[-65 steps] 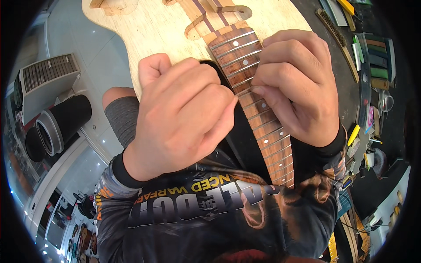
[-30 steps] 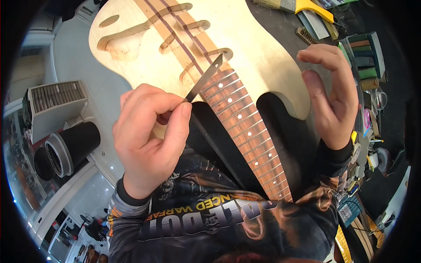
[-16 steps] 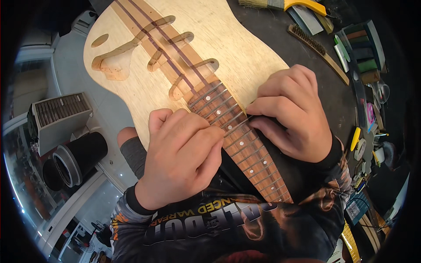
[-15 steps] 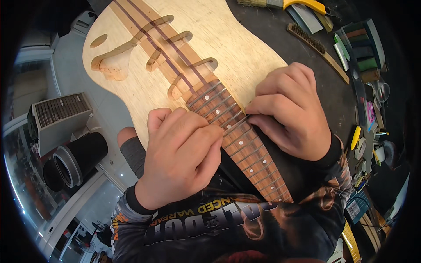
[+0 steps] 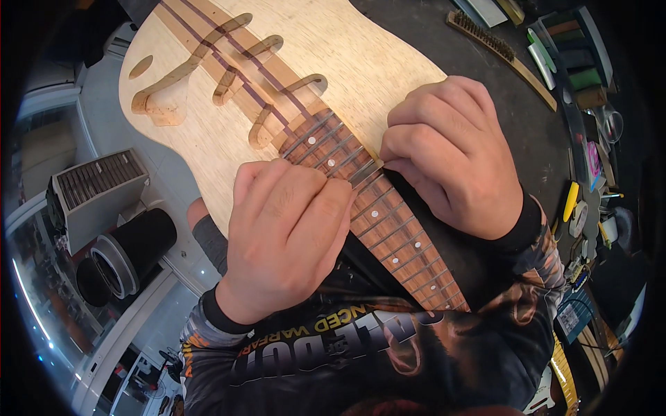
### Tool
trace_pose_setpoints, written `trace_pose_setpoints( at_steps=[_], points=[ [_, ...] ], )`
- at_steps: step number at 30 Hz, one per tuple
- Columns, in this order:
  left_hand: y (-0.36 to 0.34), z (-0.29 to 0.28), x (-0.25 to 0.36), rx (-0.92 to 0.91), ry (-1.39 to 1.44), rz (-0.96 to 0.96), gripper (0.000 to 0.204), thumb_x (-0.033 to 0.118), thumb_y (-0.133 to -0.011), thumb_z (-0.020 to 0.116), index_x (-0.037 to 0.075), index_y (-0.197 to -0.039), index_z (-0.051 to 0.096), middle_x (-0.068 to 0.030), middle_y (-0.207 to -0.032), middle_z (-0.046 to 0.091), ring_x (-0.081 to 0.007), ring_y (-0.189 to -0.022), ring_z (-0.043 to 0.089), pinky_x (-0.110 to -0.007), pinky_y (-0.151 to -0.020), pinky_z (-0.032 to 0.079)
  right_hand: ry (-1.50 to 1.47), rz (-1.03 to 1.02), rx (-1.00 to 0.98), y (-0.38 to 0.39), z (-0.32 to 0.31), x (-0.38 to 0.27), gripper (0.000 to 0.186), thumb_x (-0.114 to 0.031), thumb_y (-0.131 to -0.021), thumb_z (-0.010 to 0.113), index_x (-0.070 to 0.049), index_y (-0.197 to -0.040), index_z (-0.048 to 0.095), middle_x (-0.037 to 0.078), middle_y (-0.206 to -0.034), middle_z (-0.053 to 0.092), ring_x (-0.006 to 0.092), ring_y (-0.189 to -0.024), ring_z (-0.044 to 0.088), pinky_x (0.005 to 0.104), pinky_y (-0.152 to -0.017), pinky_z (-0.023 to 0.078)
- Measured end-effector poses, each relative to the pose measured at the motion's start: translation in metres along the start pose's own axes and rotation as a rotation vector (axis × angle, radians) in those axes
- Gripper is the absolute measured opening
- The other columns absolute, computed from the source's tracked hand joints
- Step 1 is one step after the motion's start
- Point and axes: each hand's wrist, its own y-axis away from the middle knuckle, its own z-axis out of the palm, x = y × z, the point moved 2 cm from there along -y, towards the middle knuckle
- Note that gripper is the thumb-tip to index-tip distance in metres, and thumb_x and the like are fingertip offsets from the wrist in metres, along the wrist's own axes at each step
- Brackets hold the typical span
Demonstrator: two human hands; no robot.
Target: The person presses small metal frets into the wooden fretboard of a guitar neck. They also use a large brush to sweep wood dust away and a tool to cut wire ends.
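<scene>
An unfinished pale wood guitar body (image 5: pixel 340 48), with routed cavities and dark center stripes, lies diagonally before me, its brown fretboard (image 5: pixel 409 256) with metal frets and dot inlays reaching down toward my torso. My left hand (image 5: pixel 284 243) is closed at the fretboard's left edge, fingertips mostly hidden. On the opposite edge, my right hand (image 5: pixel 454 156) is pinched, fingers curled. A thin metal strip (image 5: pixel 368 174), seen edge-on and hard to make out among the frets, spans the board between both sets of fingertips.
A dark bench (image 5: pixel 531 149) holds a wooden-handled brush (image 5: pixel 492 48), a rack of colored blocks (image 5: pixel 576 62), a yellow-handled tool (image 5: pixel 571 200) and small items along the right. At the left, on a tiled floor, are a black bin (image 5: pixel 139 243) and a slotted box (image 5: pixel 97 180).
A second ago my left hand raised the metal strip and my right hand was open; both have since closed down at the fretboard. Lately the guitar and hands shifted slightly up in view.
</scene>
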Motion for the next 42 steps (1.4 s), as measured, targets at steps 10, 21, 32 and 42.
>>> trace_pose_setpoints(
  at_steps=[10, 21, 32, 42],
  points=[
    [-0.003, -0.004, -0.004, -0.009, 0.054, 0.019, 0.030, -0.010, -0.081, 0.092, 0.001, -0.107, 0.081, -0.0106, -0.094, 0.073, -0.0317, -0.080, 0.068, -0.044, -0.077, 0.050, 0.015, 0.018, 0.007, 0.000, -0.002, 0.000, 0.031, -0.007, -0.081, 0.094, -0.011, -0.106, 0.075, 0.004, -0.109, 0.072, 0.0294, -0.108, 0.074, 0.0474, -0.107, 0.051],
    [0.000, -0.003, 0.000, -0.019, 0.059, 0.025, 0.029, -0.011, -0.081, 0.091, -0.001, -0.106, 0.081, -0.0106, -0.094, 0.073, -0.0315, -0.081, 0.068, -0.044, -0.078, 0.051, 0.012, 0.035, -0.008, 0.007, -0.002, -0.006, 0.033, -0.006, -0.080, 0.094, -0.011, -0.106, 0.075, 0.004, -0.108, 0.072, 0.0292, -0.109, 0.074, 0.0466, -0.106, 0.052],
    [-0.002, -0.002, -0.005, -0.031, 0.046, 0.047, 0.033, -0.007, -0.080, 0.093, -0.001, -0.111, 0.081, -0.0100, -0.099, 0.072, -0.0320, -0.086, 0.069, -0.045, -0.082, 0.052, 0.026, 0.027, -0.004, 0.004, -0.002, -0.002, 0.031, -0.008, -0.081, 0.093, -0.012, -0.106, 0.076, 0.004, -0.110, 0.073, 0.0288, -0.112, 0.075, 0.0463, -0.106, 0.051],
    [-0.005, -0.001, -0.007, 0.011, 0.031, 0.040, 0.031, -0.012, -0.081, 0.092, -0.001, -0.108, 0.081, -0.0112, -0.092, 0.073, -0.0320, -0.079, 0.069, -0.044, -0.077, 0.051, 0.054, 0.023, 0.006, 0.002, 0.000, 0.000, 0.029, -0.011, -0.082, 0.092, -0.012, -0.106, 0.075, 0.004, -0.110, 0.073, 0.0288, -0.113, 0.075, 0.0476, -0.108, 0.049]
  ],
)
